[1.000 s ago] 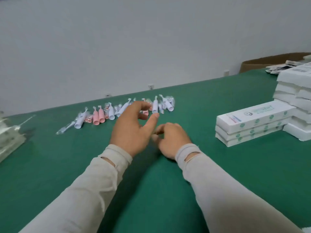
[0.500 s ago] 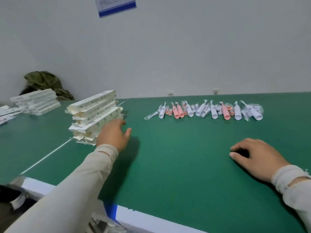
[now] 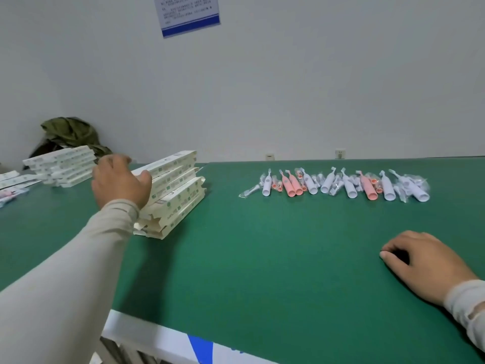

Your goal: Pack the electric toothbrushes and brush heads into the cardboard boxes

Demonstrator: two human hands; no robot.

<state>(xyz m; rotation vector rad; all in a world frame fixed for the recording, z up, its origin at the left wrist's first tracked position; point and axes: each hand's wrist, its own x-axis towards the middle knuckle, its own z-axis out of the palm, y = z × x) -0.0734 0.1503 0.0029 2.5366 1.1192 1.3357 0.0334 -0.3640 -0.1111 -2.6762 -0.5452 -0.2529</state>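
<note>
Head camera looks forward and down across the green table (image 3: 262, 245).

Bare green table (image 3: 275, 258) between box stack (image 3: 178, 190) and toothbrush row (image 3: 336, 183), wall close behind.

I see a green table (image 3: 262, 258), a notice (image 3: 187, 14) on the wall above it, and crumpled olive cloth (image 3: 69, 132) at its far left corner.
</note>
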